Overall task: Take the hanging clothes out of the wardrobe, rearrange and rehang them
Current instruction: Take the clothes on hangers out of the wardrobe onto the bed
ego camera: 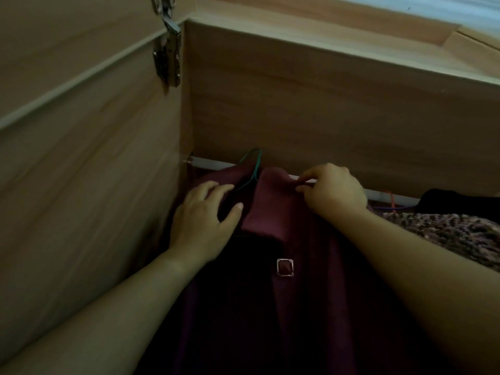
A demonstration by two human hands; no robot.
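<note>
Maroon garment [270, 212] fills centre frame, hung on green wire hanger [255, 163] at 12 o'clock, on white rail [208, 165] inside wardrobe [297, 104]. Left hand [200, 220], 9 o'clock, rests on its shoulder, fingers spread. Right hand [332, 190], 2 o'clock, pinches collar fold

Light: dim overall, a brownish cast is seen | Source: the brightest area is given by a pale strip [433, 6] at far right | Shadow: garment [270, 307] is sunk to near-black, near | Blur: door [81, 185] grain is smeared, left
</note>
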